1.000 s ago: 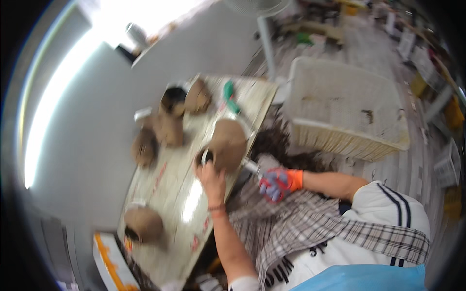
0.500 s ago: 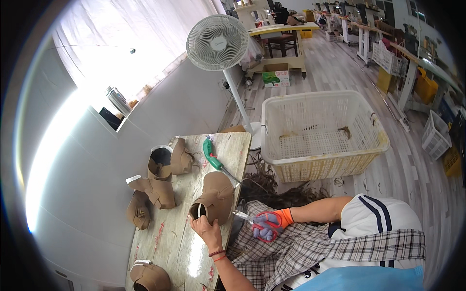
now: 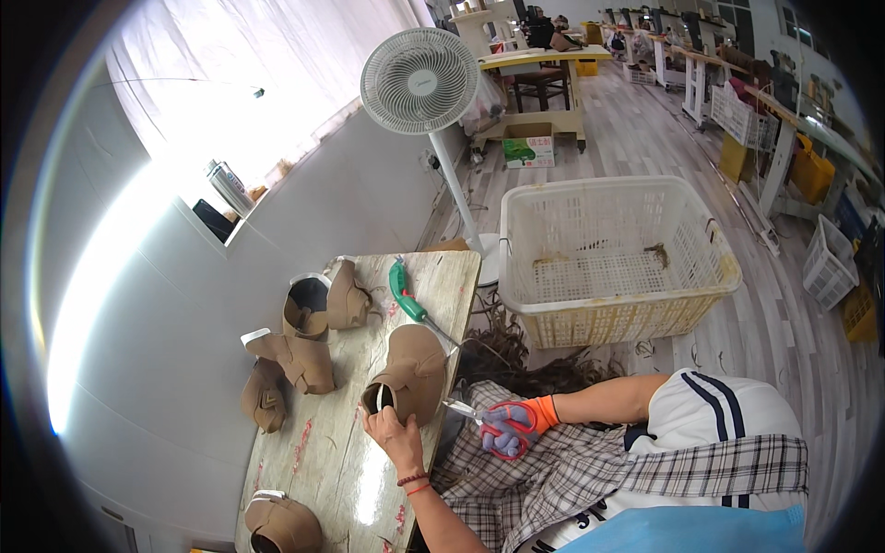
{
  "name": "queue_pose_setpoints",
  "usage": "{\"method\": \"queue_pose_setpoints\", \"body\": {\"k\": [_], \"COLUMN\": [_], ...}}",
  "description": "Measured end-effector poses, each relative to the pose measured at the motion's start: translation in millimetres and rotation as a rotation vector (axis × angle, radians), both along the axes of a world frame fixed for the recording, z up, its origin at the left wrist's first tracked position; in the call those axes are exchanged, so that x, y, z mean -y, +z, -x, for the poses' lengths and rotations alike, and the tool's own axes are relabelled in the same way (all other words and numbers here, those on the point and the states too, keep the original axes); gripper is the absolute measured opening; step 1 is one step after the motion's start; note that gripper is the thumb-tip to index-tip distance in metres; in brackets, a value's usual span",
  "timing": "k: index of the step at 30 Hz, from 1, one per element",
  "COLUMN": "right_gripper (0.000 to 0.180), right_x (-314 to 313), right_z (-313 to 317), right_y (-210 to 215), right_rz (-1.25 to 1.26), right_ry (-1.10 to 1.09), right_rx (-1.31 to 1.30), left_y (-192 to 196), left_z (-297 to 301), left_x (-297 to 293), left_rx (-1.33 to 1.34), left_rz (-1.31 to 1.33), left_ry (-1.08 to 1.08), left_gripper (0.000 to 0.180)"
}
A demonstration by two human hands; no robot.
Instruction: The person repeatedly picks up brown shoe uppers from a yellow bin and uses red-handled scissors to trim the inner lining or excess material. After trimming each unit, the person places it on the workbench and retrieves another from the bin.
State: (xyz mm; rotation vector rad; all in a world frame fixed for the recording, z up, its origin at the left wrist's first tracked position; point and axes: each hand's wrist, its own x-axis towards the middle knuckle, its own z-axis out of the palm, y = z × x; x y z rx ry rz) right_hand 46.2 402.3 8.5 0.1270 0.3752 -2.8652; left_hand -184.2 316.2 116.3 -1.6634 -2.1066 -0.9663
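Note:
A brown shoe upper (image 3: 417, 369) lies near the right edge of the table (image 3: 355, 461), its opening with a white edge facing me. My left hand (image 3: 396, 437) is closed on the rim of that opening, fingers pinching it. Just right of the upper, my right hand (image 3: 505, 430), in a grey-purple glove with an orange cuff, grips red-handled scissors (image 3: 518, 405). Their metal blades point left towards the upper, apart from it. Beyond the upper lies a green-handled tool (image 3: 403, 293), its thin end reaching over the table edge.
More brown shoe uppers (image 3: 300, 361) stand along the table's left side, and another upper (image 3: 284, 525) is at the near left. A large white plastic basket (image 3: 608, 309) stands on the floor to the right, beside a white fan (image 3: 421, 83). Dark strips of scrap (image 3: 553, 373) lie below the table edge.
The whole view has shifted very slightly. Both hands, the upper and the scissors keep nearly the same positions.

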Motion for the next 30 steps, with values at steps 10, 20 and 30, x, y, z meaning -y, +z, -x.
{"method": "queue_pose_setpoints", "body": {"k": [10,20,30], "right_gripper": [0.049,0.046,0.051], "right_x": [-2.3,11.5,-0.3], "right_z": [-0.6,0.6,0.1], "right_y": [-1.4,17.9,15.4], "right_rz": [0.043,0.068,-0.119], "right_ry": [-0.05,0.0,0.069], "right_rx": [0.053,-0.068,-0.019], "left_y": [-0.1,-9.4,20.6], "left_z": [0.8,11.0,45.1], "left_x": [-1.7,10.3,18.4], "left_rx": [-0.022,-0.058,-0.102], "left_rz": [-0.011,0.003,0.05], "left_ry": [-0.006,-0.018,-0.214], "left_gripper": [0.032,0.03,0.031]}}
